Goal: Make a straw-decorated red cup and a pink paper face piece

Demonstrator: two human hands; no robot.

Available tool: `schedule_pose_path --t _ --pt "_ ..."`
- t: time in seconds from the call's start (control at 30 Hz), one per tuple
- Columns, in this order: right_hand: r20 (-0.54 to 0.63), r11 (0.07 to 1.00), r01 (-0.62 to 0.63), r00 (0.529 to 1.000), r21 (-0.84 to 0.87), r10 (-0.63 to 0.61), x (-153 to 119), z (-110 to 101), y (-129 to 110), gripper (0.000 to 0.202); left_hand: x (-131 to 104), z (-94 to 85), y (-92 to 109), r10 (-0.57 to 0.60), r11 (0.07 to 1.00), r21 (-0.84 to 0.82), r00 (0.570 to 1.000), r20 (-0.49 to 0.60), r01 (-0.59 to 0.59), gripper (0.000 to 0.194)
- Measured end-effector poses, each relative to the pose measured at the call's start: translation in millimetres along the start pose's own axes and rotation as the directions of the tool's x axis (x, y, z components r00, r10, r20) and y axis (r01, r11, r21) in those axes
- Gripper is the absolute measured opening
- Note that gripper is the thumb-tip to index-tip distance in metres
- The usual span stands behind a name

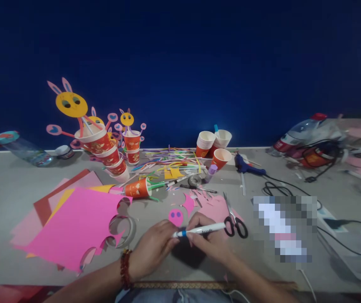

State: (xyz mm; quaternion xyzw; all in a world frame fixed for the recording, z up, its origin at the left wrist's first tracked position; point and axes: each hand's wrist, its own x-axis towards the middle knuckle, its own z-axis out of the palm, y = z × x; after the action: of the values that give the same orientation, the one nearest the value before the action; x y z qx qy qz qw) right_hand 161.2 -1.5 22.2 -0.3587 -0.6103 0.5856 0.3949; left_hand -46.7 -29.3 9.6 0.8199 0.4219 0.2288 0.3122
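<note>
Low over the table, a white marker point(204, 229) with a blue band lies level between my two hands. My right hand point(206, 240) is closed round its barrel near the band. At the marker's other end, the fingers of my left hand point(159, 240) pinch the white tip or cap; which of the two I cannot tell. Just beyond my fingertips lies a small pink paper disc point(176, 217) with two purple eye spots. Pink paper scraps point(205, 205) spread past my right hand, and black-handled scissors point(235, 225) rest to its right.
Pink sheets with cut-out edges point(70, 227) and a tape roll point(130, 231) lie left. Paper-cup figures point(95, 141) stand behind them. Coloured sticks point(168, 158), cups point(221, 159) and a glue gun point(246, 166) with a trailing cord fill the back. Bottles stand or lean at both sides.
</note>
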Motion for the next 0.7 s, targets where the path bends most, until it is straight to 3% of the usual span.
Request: schedule_pose_path --t 0.13,0.27,0.37,0.5,0.7 --pt "0.056 0.999 -0.035 0.998 0.009 0.035 -4 2 5 0.029 -2 1.8 0 0.036 0.986 0.162 0.996 0.08 -0.049 0.032" --pt "0.171 0.965 -0.209 0.968 0.157 0.182 -8 2 13 0.04 -3 -0.9 3 0.056 0.969 0.232 0.987 0.148 -0.09 0.027" --pt "0.084 0.933 -0.238 0.971 0.271 0.224 -11 9 21 0.039 -1 -4.7 8 0.034 0.96 0.268 0.982 0.187 -0.085 0.019" --pt "-0.075 0.897 -0.165 0.974 0.411 0.213 -14 23 26 0.03 4 -8.0 17 -0.019 0.954 0.296 0.971 0.239 -0.054 0.014" --pt "-0.097 0.874 -0.159 0.969 0.458 0.227 -16 28 20 0.029 4 -5.7 25 -0.044 0.952 0.303 0.956 0.291 -0.048 0.014"
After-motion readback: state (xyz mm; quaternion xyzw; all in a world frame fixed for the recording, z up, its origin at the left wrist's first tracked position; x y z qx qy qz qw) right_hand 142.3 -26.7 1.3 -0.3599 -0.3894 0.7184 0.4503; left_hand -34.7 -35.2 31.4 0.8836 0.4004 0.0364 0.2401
